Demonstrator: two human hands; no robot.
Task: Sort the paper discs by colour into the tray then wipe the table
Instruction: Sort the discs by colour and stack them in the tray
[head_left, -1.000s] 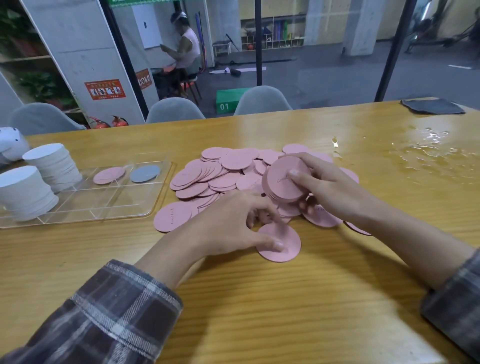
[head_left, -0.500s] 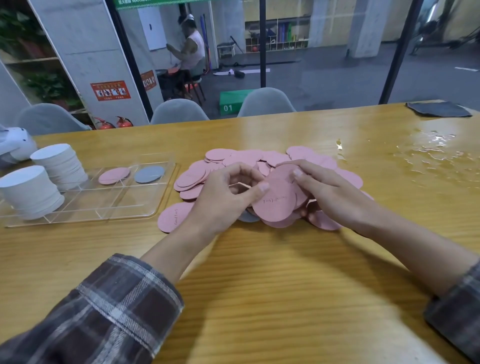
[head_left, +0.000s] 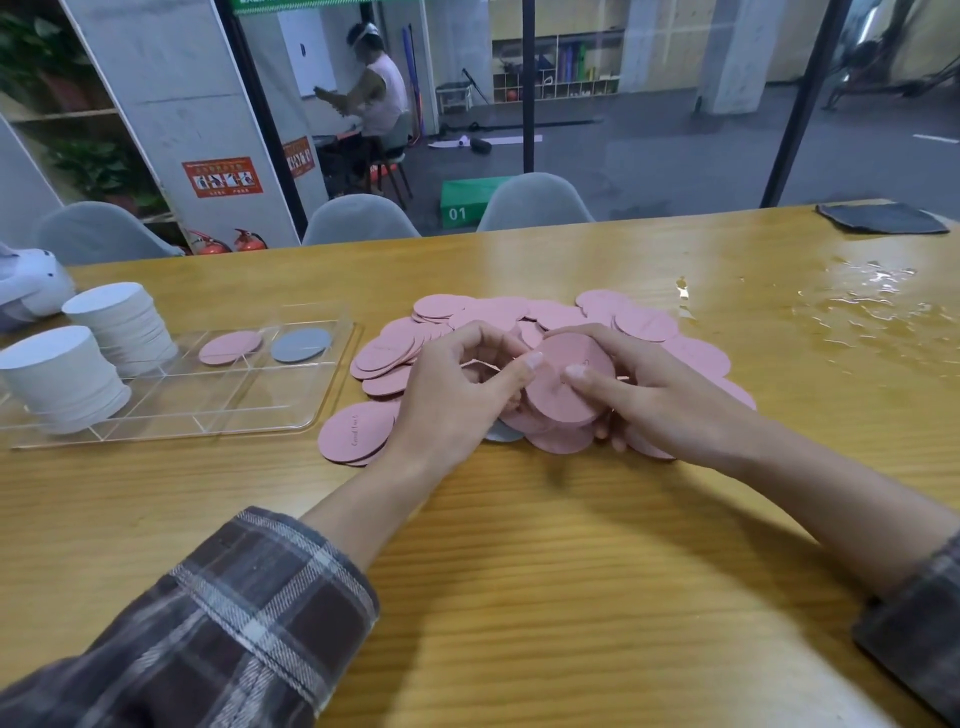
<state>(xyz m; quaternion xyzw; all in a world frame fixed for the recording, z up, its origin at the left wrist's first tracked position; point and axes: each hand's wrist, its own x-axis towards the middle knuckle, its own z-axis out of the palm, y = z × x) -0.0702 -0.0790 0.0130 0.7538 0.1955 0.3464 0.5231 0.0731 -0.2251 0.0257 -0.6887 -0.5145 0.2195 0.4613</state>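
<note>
Dozens of pink paper discs (head_left: 644, 325) lie heaped just right of the clear tray (head_left: 244, 400). We hold a small stack of pink discs (head_left: 566, 389) over that heap, with left hand (head_left: 452, 395) and right hand (head_left: 660, 400) both pinching it, thumbs on the top face and fingers curled beneath. We judge the discs light, thin, fairly stiff and apt to slide apart, so best gripped across the rim, squared up. One grey disc (head_left: 501, 434) peeks out beneath, also right of the tray.
</note>
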